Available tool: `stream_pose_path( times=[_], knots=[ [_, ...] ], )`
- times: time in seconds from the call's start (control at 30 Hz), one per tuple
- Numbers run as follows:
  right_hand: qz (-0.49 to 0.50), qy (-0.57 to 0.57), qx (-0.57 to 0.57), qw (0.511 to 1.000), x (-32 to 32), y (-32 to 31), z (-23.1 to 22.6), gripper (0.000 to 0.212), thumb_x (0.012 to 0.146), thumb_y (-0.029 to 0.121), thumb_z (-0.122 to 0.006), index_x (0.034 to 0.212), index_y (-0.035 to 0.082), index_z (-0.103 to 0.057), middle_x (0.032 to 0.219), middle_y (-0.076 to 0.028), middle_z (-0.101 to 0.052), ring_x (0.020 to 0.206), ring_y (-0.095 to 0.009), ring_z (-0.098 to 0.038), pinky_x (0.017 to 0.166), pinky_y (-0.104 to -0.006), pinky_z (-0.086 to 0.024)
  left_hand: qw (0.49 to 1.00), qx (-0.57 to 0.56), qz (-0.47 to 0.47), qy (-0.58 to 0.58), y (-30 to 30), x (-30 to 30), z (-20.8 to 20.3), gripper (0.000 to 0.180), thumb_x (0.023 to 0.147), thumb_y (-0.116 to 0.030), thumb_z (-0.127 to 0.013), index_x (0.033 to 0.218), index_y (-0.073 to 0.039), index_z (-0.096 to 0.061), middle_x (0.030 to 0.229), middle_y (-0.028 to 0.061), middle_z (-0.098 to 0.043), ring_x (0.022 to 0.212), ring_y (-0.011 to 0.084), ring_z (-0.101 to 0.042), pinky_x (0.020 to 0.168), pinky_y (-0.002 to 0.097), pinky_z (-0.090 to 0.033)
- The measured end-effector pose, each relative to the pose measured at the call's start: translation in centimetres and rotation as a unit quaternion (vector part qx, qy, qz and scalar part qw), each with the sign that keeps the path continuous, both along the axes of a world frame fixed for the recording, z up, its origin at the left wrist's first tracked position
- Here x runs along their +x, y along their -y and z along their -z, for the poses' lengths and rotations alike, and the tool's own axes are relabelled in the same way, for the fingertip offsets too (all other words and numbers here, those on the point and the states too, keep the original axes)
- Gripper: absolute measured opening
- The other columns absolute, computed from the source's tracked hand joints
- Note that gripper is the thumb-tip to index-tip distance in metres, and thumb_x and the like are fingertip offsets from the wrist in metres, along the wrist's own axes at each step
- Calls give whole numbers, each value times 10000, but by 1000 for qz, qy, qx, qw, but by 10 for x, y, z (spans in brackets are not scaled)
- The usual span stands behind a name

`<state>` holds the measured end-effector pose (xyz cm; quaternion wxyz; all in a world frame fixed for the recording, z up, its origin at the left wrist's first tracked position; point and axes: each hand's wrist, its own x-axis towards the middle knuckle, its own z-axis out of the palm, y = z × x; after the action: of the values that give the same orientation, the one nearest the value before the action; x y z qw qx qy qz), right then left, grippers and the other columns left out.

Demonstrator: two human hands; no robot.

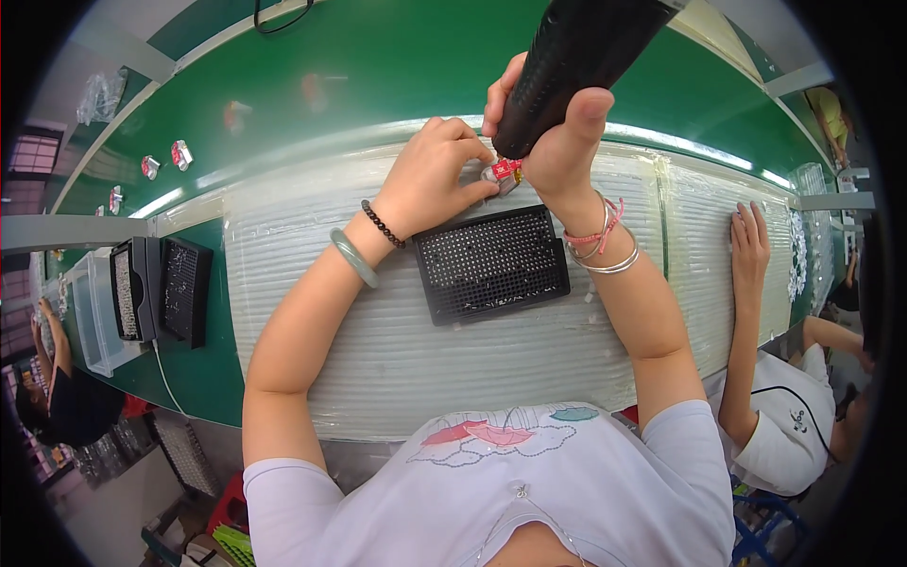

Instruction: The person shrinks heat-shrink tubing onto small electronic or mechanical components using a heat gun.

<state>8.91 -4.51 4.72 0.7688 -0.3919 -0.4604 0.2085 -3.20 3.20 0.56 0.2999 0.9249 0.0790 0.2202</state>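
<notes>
My right hand (567, 142) is wrapped around a long black handheld tool (576, 71), broad at the top and narrowing downward; its exact kind does not show. The tool's lower end stands right over a small red and clear plastic piece (506, 172). My left hand (439, 170) has its fingers curled around that piece from the left, thumb against it, pressing it on the mat. Just below both hands lies a black tray (491, 307) with a grid of holes, many filled with tiny light-coloured bits.
A ribbed clear-wrapped mat (378, 378) covers the green table (397, 66). Red and clear pieces (181, 155) lie at the far left. Left of the mat stand a dark corded device (142, 288) and another black tray (184, 291). A co-worker's arm (749, 283) rests at the right.
</notes>
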Motion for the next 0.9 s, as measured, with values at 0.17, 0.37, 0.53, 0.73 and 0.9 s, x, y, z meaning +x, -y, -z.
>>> stream_pose_path(
  times=[0.17,0.37,0.53,0.73,0.9],
  knots=[
    [17,13,-71,997,-4,3,-6,827,679,806,-425,780,-8,-527,568,-69,-536,497,-128,-529,458,-229,-423,1000,7,8,10,-2,1,0,218,668,-194,-752,822,-62,-674,890,78,-586,895,262,-520,811,346,-446],
    [43,28,-137,989,-7,4,-6,950,594,916,-344,795,4,-517,579,-84,-530,532,-150,-527,498,-242,-435,1000,5,1,5,-1,0,1,201,667,-192,-752,800,-62,-677,882,75,-587,886,256,-520,800,341,-450],
    [56,38,-133,989,-7,2,-4,940,612,906,-353,787,-2,-523,579,-88,-530,529,-153,-533,489,-246,-435,1000,7,3,13,-1,-1,3,203,667,-196,-749,802,-63,-677,881,76,-588,881,258,-521,796,343,-451],
    [28,4,-19,999,-6,-3,3,677,783,668,-525,662,2,-521,522,-30,-518,457,-94,-522,416,-214,-402,1000,2,-4,5,0,0,3,188,656,-192,-751,780,-63,-692,855,74,-581,872,262,-519,786,350,-449],
    [34,37,-36,998,-12,-3,2,663,779,657,-544,625,14,-497,511,-15,-509,452,-81,-508,414,-211,-390,1000,-1,-9,17,-3,3,11,170,652,-190,-750,758,-66,-700,831,72,-574,848,262,-519,760,353,-444]
  ],
)
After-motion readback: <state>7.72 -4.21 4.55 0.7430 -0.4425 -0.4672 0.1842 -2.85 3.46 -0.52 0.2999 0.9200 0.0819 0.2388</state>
